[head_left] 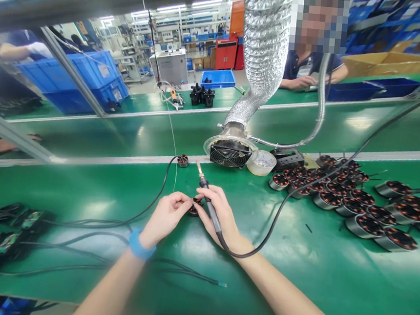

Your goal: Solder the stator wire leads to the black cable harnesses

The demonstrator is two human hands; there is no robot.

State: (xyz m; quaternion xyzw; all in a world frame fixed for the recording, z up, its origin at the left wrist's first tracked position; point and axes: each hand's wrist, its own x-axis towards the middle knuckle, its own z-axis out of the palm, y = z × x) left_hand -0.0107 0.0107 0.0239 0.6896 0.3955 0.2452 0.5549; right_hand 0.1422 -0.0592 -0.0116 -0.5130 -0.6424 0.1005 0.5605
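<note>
Between my hands is a small round motor with copper windings (194, 206), partly covered by my fingers. The thumb and fingers of my left hand (166, 215) are closed at its left side; whether they pinch its edge or a wire on it is hidden. A soldering iron (213, 214) rests in my right hand (223, 212), its tip pointing up and away. That hand's fingertips also reach the motor's right side. A thin solder wire (173, 132) hangs down just behind my left hand. Another small motor (182, 161) lies farther back, with a black cable beside it.
Several motors (333, 200) crowd the right side of the green bench (275, 290). A fume extractor fan (231, 154), a white tub (261, 163) and a black holder (288, 160) stand behind. Black cables with circuit boards (11, 238) lie left. A co-worker (302, 70) sits opposite.
</note>
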